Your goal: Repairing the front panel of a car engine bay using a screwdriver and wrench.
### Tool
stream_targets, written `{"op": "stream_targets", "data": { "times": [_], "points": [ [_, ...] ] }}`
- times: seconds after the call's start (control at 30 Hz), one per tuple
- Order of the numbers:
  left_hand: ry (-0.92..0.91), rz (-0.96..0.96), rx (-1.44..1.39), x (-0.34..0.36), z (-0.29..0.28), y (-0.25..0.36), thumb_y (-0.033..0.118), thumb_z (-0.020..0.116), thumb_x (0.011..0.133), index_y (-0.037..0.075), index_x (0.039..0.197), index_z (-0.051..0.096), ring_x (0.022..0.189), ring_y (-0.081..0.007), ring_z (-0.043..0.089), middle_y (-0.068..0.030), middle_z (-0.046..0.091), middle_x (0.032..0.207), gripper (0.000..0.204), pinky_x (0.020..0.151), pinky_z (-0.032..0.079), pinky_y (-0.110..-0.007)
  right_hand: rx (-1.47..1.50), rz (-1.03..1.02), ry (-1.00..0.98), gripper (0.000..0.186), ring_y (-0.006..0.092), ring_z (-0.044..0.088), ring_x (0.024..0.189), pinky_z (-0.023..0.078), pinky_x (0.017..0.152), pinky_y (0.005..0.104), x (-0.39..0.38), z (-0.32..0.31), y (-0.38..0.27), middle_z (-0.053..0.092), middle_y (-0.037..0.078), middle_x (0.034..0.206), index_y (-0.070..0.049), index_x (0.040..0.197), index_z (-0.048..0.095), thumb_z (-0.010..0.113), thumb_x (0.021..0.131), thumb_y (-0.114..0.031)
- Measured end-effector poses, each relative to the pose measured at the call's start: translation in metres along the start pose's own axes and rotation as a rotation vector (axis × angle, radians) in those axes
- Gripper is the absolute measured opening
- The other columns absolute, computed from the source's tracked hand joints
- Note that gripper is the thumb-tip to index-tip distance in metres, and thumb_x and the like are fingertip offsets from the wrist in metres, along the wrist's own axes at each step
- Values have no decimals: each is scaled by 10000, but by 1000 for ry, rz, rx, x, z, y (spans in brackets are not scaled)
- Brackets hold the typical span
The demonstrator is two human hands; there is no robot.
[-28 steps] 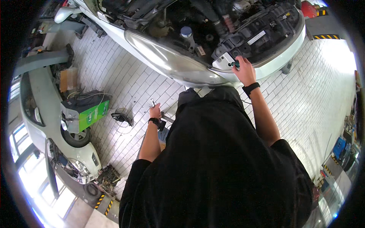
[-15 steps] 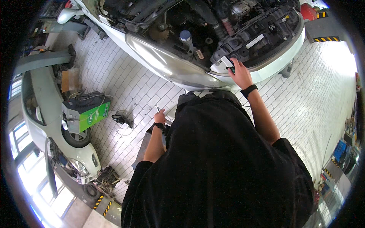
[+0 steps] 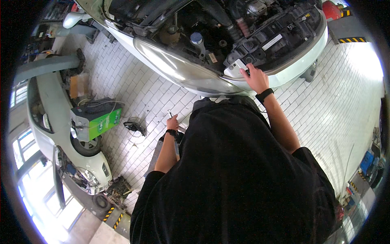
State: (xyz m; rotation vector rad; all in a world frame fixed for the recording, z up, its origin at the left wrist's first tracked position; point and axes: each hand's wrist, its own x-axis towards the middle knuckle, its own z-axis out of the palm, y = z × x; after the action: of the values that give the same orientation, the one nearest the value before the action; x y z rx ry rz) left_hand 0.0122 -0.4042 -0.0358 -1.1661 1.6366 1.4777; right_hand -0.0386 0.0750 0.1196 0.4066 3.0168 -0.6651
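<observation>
My right hand (image 3: 255,77) curls over a small dark green object, mostly hidden by its fingers, at a flat white piece (image 3: 234,70) on the front edge of the white car's open engine bay, beside the headlight (image 3: 174,65). My left hand (image 3: 172,122) is closed on a slim silver tool (image 3: 170,113), held low to the left of my dark-clothed body. Within the bay, black plastic trim (image 3: 260,53) and a blue-capped reservoir (image 3: 196,39) sit just beyond my right hand.
A second white car (image 3: 83,162) with dismantled front parts stands at left, beside a green-and-grey machine (image 3: 101,126), a coiled cable (image 3: 134,127) and a cardboard box (image 3: 79,85). A red object (image 3: 331,11) and striped floor edging (image 3: 351,40) are at upper right. White tiled floor (image 3: 333,101) surrounds me.
My right hand has moved slightly left and its fingers now cover most of the green object. My left hand has shifted right and a little toward the lower edge since the first frame.
</observation>
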Motion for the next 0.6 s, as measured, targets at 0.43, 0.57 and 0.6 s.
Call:
{"op": "stream_targets", "data": {
  "times": [0.43,0.57,0.6],
  "points": [
    [39,-4,31,-9,8,7,292,637,833,174,573,367,358,-96,283,44,312,471,394,345,183,-270,27,-77,-86,278,394,639,716,502,622,513,-1,1,3,649,181,741,-118,979,552,584,841,-357],
    [-2,-20,29,-13,6,7,288,633,835,176,578,367,361,-93,289,49,314,473,386,347,174,-264,5,39,-131,264,396,639,717,501,629,513,0,2,3,651,174,730,-121,956,568,592,832,-353],
    [-3,-17,23,-13,7,7,290,631,836,176,577,366,362,-93,289,50,313,473,388,350,172,-264,18,23,-125,278,393,640,720,501,630,510,1,4,7,653,169,731,-116,961,570,593,835,-364]
  ]
}}
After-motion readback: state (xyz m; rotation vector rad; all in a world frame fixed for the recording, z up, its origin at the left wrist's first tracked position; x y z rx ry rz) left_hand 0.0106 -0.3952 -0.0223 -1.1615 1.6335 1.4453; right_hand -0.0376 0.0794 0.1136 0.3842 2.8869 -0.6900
